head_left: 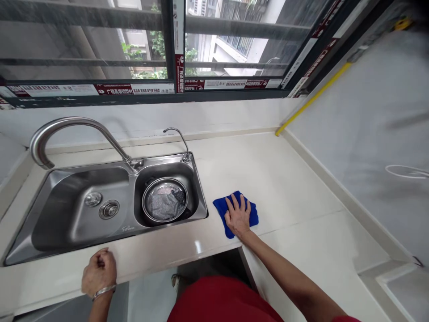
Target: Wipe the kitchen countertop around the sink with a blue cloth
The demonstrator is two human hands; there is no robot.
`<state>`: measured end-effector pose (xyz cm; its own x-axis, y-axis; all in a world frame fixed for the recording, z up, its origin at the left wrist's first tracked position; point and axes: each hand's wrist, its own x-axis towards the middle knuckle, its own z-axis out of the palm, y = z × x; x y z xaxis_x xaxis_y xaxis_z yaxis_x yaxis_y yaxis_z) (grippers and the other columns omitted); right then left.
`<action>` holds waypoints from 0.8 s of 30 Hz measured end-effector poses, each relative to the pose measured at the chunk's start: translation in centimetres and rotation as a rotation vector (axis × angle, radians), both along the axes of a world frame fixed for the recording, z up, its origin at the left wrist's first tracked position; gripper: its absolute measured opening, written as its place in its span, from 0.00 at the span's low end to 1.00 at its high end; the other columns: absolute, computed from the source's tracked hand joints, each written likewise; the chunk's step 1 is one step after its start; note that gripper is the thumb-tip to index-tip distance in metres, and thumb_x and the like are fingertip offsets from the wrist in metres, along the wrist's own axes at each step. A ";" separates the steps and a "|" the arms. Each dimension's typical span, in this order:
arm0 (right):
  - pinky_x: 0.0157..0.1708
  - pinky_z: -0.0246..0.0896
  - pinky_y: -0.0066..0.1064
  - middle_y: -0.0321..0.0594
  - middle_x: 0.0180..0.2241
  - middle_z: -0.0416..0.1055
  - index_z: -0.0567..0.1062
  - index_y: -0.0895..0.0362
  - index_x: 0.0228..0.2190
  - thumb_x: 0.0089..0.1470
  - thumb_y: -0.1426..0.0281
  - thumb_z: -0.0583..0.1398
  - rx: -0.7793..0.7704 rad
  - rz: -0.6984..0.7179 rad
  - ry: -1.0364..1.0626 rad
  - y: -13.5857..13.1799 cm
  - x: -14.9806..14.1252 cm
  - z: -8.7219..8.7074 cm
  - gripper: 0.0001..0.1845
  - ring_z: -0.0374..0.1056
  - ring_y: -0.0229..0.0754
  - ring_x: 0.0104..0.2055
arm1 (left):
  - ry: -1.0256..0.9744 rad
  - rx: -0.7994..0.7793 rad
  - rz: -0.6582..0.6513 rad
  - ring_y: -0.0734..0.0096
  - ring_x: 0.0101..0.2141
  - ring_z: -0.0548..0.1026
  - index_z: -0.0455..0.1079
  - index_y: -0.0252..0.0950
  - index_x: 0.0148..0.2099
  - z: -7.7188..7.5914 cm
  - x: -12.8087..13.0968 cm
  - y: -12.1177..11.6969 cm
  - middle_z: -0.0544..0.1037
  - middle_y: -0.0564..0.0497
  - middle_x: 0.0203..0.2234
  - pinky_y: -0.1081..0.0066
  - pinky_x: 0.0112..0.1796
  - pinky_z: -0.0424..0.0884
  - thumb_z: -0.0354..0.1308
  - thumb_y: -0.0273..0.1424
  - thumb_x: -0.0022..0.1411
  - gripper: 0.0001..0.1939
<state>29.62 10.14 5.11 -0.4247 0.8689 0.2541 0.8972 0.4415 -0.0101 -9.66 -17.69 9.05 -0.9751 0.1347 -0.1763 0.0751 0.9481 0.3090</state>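
My right hand lies flat on a blue cloth, fingers spread and pressing it against the white countertop, to the right of the sink. At the counter's front edge, below the left basin, my left hand rests in a loose fist with nothing visible in it. A bracelet circles that wrist. The double steel sink is nearest to it. In the right basin sits a round metal pot with a grey cloth inside.
A large curved faucet arches over the left basin. A thin small tap stands at the sink's back right corner. The left basin holds a strainer near the drain. A yellow pipe runs down the right wall.
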 end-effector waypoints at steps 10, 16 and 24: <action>0.67 0.31 0.58 0.45 0.67 0.57 0.66 0.52 0.62 0.59 0.61 0.53 -0.049 0.115 0.092 4.7 -7.6 0.7 0.30 0.36 0.62 0.72 | -0.071 0.010 0.018 0.56 0.34 0.70 0.73 0.46 0.50 0.8 -0.2 0.1 0.76 0.46 0.34 0.63 0.32 0.61 0.42 0.49 0.62 0.24; 0.66 0.33 0.59 0.44 0.67 0.58 0.67 0.53 0.61 0.58 0.63 0.53 -0.033 0.093 0.113 8.2 -10.6 0.7 0.30 0.38 0.62 0.72 | -0.101 0.024 0.006 0.57 0.33 0.71 0.72 0.45 0.49 0.7 -0.5 -0.2 0.76 0.47 0.33 0.63 0.32 0.61 0.42 0.50 0.63 0.25; 0.67 0.33 0.59 0.45 0.66 0.59 0.68 0.53 0.60 0.59 0.64 0.51 0.004 0.029 0.142 14.6 -14.7 -0.1 0.29 0.40 0.63 0.71 | -0.111 0.033 0.023 0.60 0.32 0.71 0.73 0.46 0.49 -0.4 -1.3 -1.0 0.76 0.48 0.34 0.65 0.33 0.62 0.43 0.51 0.62 0.25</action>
